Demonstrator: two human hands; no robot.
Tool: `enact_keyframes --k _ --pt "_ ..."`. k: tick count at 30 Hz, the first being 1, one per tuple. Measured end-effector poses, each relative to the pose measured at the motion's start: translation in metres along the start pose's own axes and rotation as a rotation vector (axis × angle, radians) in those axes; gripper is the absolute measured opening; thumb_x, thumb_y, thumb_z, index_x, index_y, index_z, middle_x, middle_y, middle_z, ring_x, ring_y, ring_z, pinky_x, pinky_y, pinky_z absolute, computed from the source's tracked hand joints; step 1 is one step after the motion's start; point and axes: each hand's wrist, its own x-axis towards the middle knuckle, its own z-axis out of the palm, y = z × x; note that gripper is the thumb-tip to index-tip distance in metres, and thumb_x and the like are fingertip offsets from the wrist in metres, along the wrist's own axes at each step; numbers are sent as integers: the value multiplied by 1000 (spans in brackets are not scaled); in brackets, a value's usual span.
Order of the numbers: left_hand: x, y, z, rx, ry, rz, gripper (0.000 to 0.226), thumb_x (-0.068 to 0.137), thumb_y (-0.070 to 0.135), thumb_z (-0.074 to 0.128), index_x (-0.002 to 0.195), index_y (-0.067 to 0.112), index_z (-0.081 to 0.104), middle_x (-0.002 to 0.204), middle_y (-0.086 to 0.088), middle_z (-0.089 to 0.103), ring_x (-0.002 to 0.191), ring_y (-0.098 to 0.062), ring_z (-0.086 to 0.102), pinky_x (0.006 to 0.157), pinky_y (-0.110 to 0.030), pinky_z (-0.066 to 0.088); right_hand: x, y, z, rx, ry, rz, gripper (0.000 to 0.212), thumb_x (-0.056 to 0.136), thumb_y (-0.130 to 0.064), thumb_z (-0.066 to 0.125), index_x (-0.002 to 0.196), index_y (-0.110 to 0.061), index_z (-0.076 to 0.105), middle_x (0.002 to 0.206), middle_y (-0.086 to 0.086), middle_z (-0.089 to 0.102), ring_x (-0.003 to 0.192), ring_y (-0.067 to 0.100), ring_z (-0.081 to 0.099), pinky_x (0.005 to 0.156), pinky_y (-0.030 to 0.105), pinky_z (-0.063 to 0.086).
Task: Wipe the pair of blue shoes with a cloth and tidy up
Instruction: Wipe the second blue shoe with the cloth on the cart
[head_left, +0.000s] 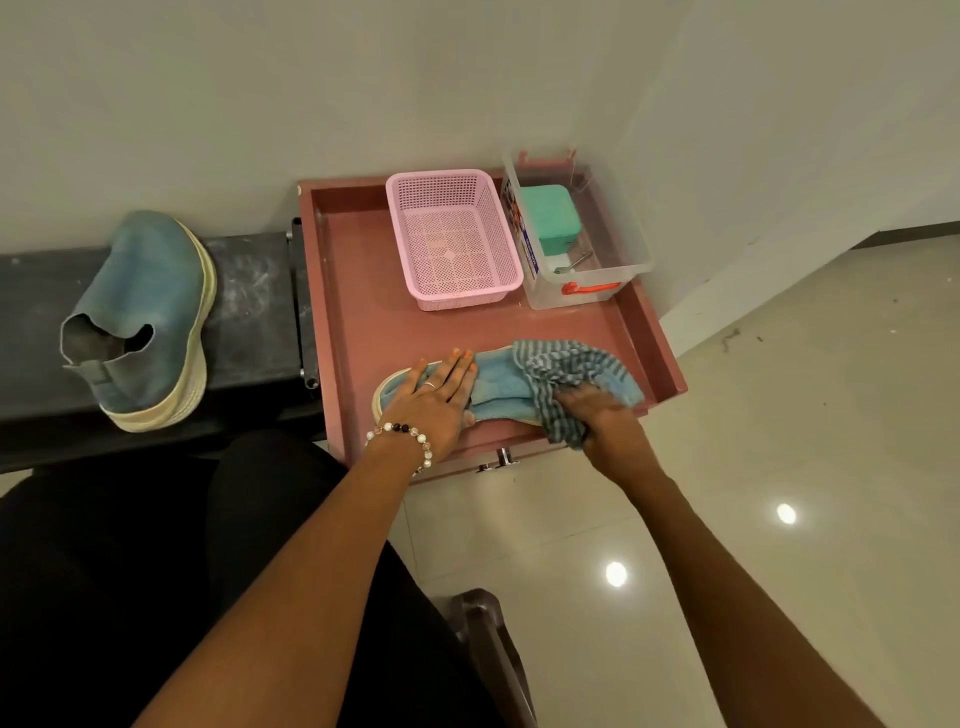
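One blue shoe (498, 387) lies on its side along the near edge of the pink tray (358, 312), toe to the left, likely laid flat so its upper faces up for wiping. The left hand (434, 397) rests on its toe end with straight fingers spread flat, pressing down, probably to stop the shoe sliding under the strokes. The right hand (597, 415) grips a bunched striped cloth (561, 379) and holds it against the heel end of the shoe; its outline is blurred, which suggests rubbing. The rest of the cloth drapes over the shoe's right part.

The second blue shoe (148, 322) stands apart, far left on the dark bench (249, 291), heel nearest, out of the way of the wiping; whether it has been wiped I cannot tell.

At the far side of the tray sit a pink basket (452, 239), holding nothing visible, and just right of it a clear plastic box (582, 244) with an orange handle, holding a green case (550, 218) and what looks like a small metal tool.

Count: two shoes, one cloth, one tray, one basket, one box, one case.
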Motion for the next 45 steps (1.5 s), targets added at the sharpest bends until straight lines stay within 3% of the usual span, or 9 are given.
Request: enact_keyframes --k 5,10,14,17,20,25,28,33,45 --pt "-1 2 -1 -13 28 -11 63 103 38 19 151 11 -11 159 -3 -16 146 -17 -15 117 -44 -6 6 -69 25 4 119 439 49 61 19 54 107 5 64 102 23 66 101 38 59 94 46 48" --pt "-8 5 -7 -31 89 -13 65 98 15 32 152 11 -3 160 -3 -9 147 -18 -9 117 -42 -5 -1 -112 12 473 111 262 55 61 3 41 107 -5 69 103 4 69 95 8 60 91 16 44" --pt "-18 -3 -25 -556 327 -148 45 97 19 50 141 15 45 134 -13 56 125 -27 50 105 -35 35 -4 -74 -29 890 300 746 41 79 7 44 100 -16 71 99 4 70 96 20 65 81 36 55" --pt "-31 -11 -35 -854 604 -325 29 92 9 56 120 12 66 103 -10 73 96 -25 68 92 -34 51 -3 -59 -61 896 682 986 33 89 1 43 106 -13 67 96 3 67 94 22 63 66 23 50" --pt "-42 -12 -38 -770 674 -369 26 87 2 60 108 10 71 96 -9 74 90 -26 68 87 -34 53 1 -71 -71 715 742 860 28 92 -5 46 113 -10 63 99 3 65 90 18 60 65 18 48" --pt "-35 3 -25 -245 472 40 37 73 1 71 108 12 69 99 -10 70 90 -33 67 79 -39 55 3 -120 -6 328 300 588 36 77 7 49 109 -1 63 93 19 66 88 35 61 79 41 51" --pt "-41 15 -11 -26 136 -54 55 100 13 35 150 2 16 159 -10 8 147 -28 9 118 -48 11 2 -150 39 94 103 355 57 52 6 60 108 4 63 103 26 63 99 41 60 92 55 47" --pt "-47 5 1 88 -36 -182 61 101 14 22 150 11 -14 154 -1 -31 143 -19 -24 117 -51 -5 -1 -118 41 -23 -15 -63 70 49 9 68 118 0 62 116 18 64 111 33 60 109 53 27" --pt "-32 -5 -9 131 207 -125 61 98 13 27 152 9 0 159 -7 -9 148 -21 3 109 -45 31 -8 -40 7 -24 70 222 60 51 23 56 106 1 69 101 20 68 94 35 64 110 48 16"
